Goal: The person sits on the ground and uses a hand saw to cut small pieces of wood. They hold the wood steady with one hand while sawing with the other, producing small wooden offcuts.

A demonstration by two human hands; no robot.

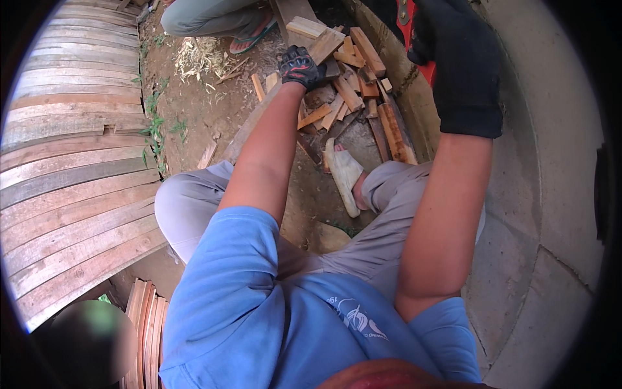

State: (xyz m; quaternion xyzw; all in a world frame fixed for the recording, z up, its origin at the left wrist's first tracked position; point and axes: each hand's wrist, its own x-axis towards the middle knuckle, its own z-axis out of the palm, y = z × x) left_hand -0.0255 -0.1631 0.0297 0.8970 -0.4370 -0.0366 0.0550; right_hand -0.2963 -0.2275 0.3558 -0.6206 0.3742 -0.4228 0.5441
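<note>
My left hand, in a black glove with red marks, is closed on the near end of a short wood block. The block lies over a long plank that slants away under my forearm. High at the right, my right hand, in a black glove, grips a tool with a red handle. A metal rivet shows on the handle. The tool's working end is beyond the picture's upper edge, so its kind cannot be told.
Cut wood offcuts are heaped beyond my sandalled foot. A concrete wall runs along the right, stacked boards along the left. Wood shavings lie near another person's leg and sandalled foot.
</note>
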